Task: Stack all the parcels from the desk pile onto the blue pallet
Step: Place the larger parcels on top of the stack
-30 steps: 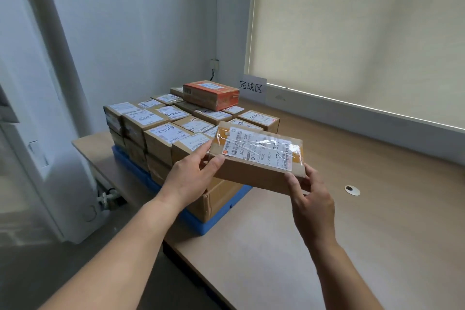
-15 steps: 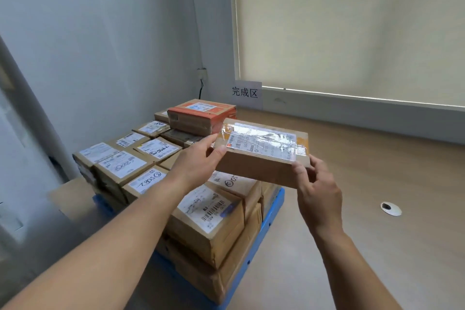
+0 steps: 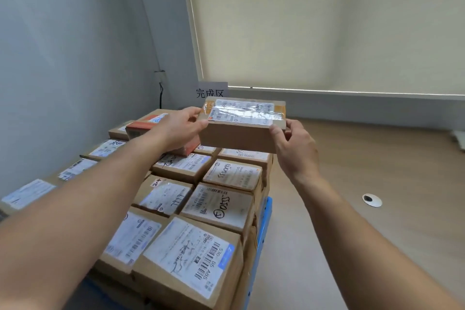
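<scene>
Hands hold one parcel [image 3: 242, 128] in the air above the far end of the stack [image 3: 196, 209] on the blue pallet [image 3: 264, 229]. Left hand [image 3: 180, 128] pinches its left end, thumb on top; right hand [image 3: 293, 143] grips its right end with curled fingers. An orange box [image 3: 148, 124] sits on the stack behind the left hand.

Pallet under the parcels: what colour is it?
The pallet is blue; its right edge shows in the head view.

Light wood desk [image 3: 377, 158]. Blue pallet [image 3: 266, 219] sits on it at 7 o'clock. Small white round disc [image 3: 372, 200], dark-centred, at 4 o'clock, well apart.
</scene>
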Available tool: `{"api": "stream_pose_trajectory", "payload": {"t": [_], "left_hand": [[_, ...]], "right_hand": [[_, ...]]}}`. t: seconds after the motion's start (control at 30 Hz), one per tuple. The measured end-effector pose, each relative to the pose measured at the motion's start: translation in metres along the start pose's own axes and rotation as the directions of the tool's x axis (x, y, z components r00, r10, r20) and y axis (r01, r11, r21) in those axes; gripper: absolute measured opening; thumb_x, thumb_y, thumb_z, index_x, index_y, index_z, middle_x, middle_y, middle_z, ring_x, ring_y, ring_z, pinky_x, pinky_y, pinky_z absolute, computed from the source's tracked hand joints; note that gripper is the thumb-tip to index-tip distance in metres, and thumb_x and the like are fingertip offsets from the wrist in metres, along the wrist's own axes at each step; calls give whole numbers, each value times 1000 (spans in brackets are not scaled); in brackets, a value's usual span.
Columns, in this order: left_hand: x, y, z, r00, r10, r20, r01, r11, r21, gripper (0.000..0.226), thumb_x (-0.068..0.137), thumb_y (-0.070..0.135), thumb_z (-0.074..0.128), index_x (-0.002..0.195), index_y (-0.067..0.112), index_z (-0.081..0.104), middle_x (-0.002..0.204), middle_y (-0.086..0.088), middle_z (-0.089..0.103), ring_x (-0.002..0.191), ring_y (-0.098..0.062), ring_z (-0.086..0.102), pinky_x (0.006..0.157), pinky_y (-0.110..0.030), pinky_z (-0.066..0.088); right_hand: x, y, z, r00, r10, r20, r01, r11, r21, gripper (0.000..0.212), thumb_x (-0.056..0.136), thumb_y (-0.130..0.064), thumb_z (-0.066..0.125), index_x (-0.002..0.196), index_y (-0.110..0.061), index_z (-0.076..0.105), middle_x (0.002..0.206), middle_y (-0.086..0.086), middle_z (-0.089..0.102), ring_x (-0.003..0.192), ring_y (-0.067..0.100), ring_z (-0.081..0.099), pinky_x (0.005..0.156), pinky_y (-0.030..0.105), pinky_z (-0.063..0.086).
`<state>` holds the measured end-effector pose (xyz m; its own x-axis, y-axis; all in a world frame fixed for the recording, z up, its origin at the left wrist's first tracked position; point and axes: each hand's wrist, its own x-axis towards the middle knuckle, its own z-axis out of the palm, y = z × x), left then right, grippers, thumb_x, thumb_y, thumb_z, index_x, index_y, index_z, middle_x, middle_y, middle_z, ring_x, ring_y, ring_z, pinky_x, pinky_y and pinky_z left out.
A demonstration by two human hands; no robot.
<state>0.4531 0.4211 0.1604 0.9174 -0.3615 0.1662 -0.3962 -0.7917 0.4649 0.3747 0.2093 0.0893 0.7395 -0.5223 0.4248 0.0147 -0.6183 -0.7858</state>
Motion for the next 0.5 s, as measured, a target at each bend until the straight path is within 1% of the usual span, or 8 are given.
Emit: {"api": "stream_pose_trajectory", "payload": {"t": [0.07,0.13,0.17,0.23,0.3,0.37,0.43,0.5], "left_hand": [[15,-6,-4,1000,13,27,-14,999,29,47,98,40,42,142,26,37,140,0,48,108,-15,47,79,-27,34],[31,-13,-6,999,34,42,-36,998,45,46,98,40,43,141,27,39,141,1,47,118,-18,48,81,-25,32],[40,-17,-7,998,39,53,-41,998,46,45,97,40,43,141,27,40,140,1,48,119,-18,48,81,-25,33],[58,-28,-7,996,49,73,-52,998,41,44,96,40,45,138,28,44,137,0,51,115,-17,50,81,-26,36],[74,-41,-4,993,57,101,-61,997,44,43,94,41,48,134,27,49,133,-2,54,115,-19,51,89,-31,41],[85,-55,1,987,75,143,-86,994,68,41,93,40,50,131,26,52,127,-4,59,116,-22,51,95,-35,42],[92,-68,6,976,103,192,-121,989,87,32,93,39,49,120,26,59,114,-2,65,110,-20,55,92,-34,45],[96,-80,11,964,116,241,-144,984,103,26,94,40,48,108,24,62,106,1,67,103,-18,58,87,-35,48]], "right_hand": [[9,-1,9,1000,27,-6,-27,999,-30,38,95,-44,45,122,-18,55,111,6,64,101,24,57,81,36,47],[17,-3,19,998,56,-16,-56,997,-48,39,95,-45,44,122,-20,55,110,5,64,100,24,57,81,37,48],[20,-4,25,997,69,-24,-70,996,-54,39,95,-46,44,121,-20,55,110,4,64,100,23,58,81,38,49],[27,-5,36,995,94,-37,-96,993,-70,38,95,-46,44,121,-21,55,110,4,64,99,23,57,80,37,48],[30,-4,47,993,112,-40,-116,989,-97,37,95,-45,43,121,-21,55,111,3,64,99,22,57,76,33,45],[31,-2,57,991,127,-39,-131,983,-129,37,96,-43,44,123,-21,54,111,2,64,99,20,56,72,30,40],[29,3,68,989,142,-35,-145,977,-159,37,96,-43,44,123,-20,55,112,2,64,99,20,56,71,29,38],[25,7,78,987,156,-30,-159,973,-169,37,95,-43,44,123,-21,55,111,2,64,100,21,56,74,30,41]]}}
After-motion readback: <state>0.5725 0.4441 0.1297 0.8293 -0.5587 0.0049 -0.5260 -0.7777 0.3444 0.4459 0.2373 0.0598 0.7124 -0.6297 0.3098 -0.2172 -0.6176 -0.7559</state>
